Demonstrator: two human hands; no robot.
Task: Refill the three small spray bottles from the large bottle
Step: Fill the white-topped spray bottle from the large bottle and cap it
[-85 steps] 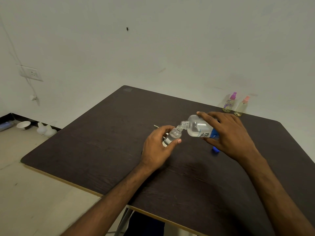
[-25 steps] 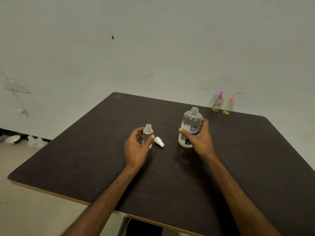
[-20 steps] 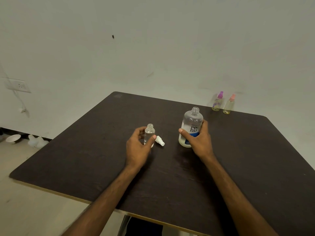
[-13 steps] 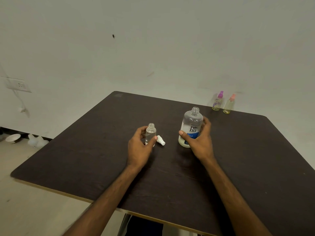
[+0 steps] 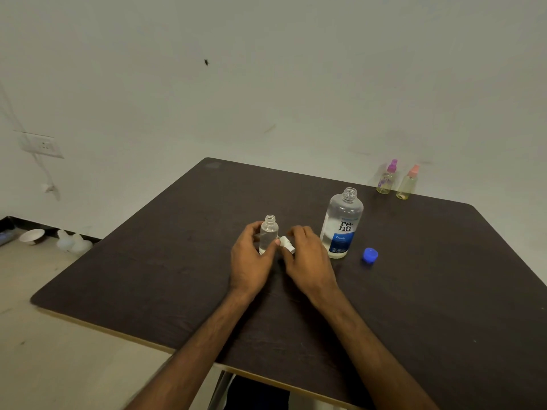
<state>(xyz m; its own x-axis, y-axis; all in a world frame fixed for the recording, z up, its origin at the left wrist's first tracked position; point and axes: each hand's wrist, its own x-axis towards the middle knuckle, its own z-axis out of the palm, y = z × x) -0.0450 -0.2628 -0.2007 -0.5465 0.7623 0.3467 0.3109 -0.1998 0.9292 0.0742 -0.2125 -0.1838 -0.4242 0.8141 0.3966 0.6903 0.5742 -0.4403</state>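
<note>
**Small bottle held open, spray top in the other hand**

Near the middle of the frame the left hand (image 5: 250, 261) grips a small clear bottle (image 5: 268, 235), thumb on one side and fingers curled round the other. The bottle stands upright on the dark table (image 5: 148, 261) with its neck uncovered and clear liquid inside.

Just to the right, the right hand (image 5: 307, 261) has its fingers curled over a white spray top (image 5: 287, 244) and pinches it between thumb and fingertips, close beside the small bottle. Whether the top rests on the table or is lifted off it cannot be told.

Right of both hands the large bottle (image 5: 342, 226) stands upright and apart from them, uncapped, partly filled, with a blue and white label. Its blue cap (image 5: 370, 255) lies on the table just to its right.

At the table's far edge, in the upper right, stand two more small spray bottles side by side: a purple-topped bottle (image 5: 387, 177) and a pink-topped bottle (image 5: 408, 183).

At the left are a wall socket (image 5: 41, 145) and a bowl (image 5: 32, 235) on the floor.
</note>
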